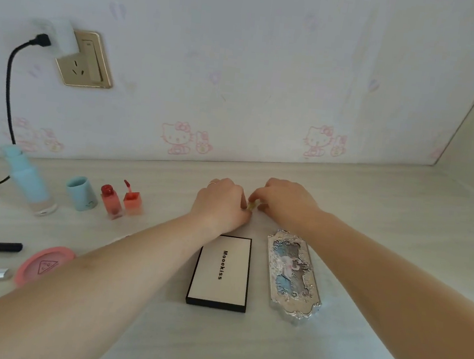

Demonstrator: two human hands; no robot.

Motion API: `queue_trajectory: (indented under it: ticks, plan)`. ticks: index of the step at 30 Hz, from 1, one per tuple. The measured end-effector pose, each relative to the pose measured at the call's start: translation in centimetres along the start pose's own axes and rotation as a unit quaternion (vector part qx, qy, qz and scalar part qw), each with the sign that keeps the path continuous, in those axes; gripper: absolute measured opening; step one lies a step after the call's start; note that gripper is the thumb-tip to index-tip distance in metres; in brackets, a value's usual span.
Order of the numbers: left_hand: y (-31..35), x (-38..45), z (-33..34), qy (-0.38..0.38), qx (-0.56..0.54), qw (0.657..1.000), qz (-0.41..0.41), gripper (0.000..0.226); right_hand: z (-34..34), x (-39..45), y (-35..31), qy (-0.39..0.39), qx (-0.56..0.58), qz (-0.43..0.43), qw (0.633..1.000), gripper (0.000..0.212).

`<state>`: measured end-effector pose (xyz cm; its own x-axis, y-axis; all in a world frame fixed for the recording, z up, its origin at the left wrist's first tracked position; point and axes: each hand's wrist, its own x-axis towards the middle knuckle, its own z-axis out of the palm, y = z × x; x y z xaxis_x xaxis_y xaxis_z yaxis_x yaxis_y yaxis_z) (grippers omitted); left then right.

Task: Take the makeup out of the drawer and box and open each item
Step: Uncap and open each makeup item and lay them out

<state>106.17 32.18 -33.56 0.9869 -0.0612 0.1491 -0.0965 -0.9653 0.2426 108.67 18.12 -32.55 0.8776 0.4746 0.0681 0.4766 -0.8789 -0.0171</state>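
- Pale desk (328, 352) against wallpapered wall is carrying items.
- Left: red lip tint bottle (110, 201) is standing uncapped.
- Centre: my left hand (221, 204) and right hand (285, 202) are pinching a small gold item (251, 206).
- Nearer me: white palette (220, 272), silver palette (292, 277) are lying closed.

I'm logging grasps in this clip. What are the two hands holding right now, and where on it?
Both the left hand and right hand pinch a small yellowish item between them, one at each end; what it is cannot be told.
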Motion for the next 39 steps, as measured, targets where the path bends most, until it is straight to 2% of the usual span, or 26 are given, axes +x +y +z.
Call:
queue_trajectory:
  ticks: [5,9,14,16,20,27,31,35,38,39]
  plan:
    - [-1.1,-0.3,-0.1,0.017,0.028,0.999,0.024,0.022,0.8,0.5,-0.4,0.036,0.028,0.018,0.999,0.037]
    - [-2.2,-1.0,-1.1,0.039,-0.002,0.998,0.042,0.017,0.5,0.5,0.0,0.095,0.013,0.024,0.995,0.024]
    - [-4.1,-3.3,-3.9,0.069,-0.067,0.991,0.090,0.010,-1.4,-1.5,-1.1,0.090,0.181,-0.015,0.979,0.015]
    - [-4.9,-5.2,-5.3,0.072,-0.101,0.986,0.115,0.009,-2.4,-3.1,-2.3,0.103,0.225,-0.045,0.968,0.017]
    - [-5.7,-9.8,-7.2,0.074,-0.152,0.976,0.138,0.004,-3.8,-6.2,-4.5,0.129,0.178,-0.100,0.970,0.023]
    - [-7.0,-16.0,-9.0,0.084,-0.163,0.971,0.153,0.004,-6.1,-10.7,-8.6,0.081,0.135,-0.128,0.979,0.027]
    - [-7.9,-18.5,-10.0,0.098,-0.173,0.969,0.146,0.014,-7.3,-11.8,-10.7,0.033,0.103,-0.149,0.983,0.029]
    - [-9.3,-20.3,-10.5,0.118,-0.178,0.969,0.123,0.011,-7.7,-12.4,-12.5,0.057,0.092,-0.148,0.983,0.029]
    - [-10.3,-21.5,-11.1,0.123,-0.166,0.971,0.121,0.011,-8.2,-12.6,-14.0,0.076,0.083,-0.159,0.981,0.047]
    - [-10.4,-21.8,-11.3,0.128,-0.160,0.971,0.122,0.018,-8.3,-12.7,-14.5,0.083,0.077,-0.162,0.980,0.050]
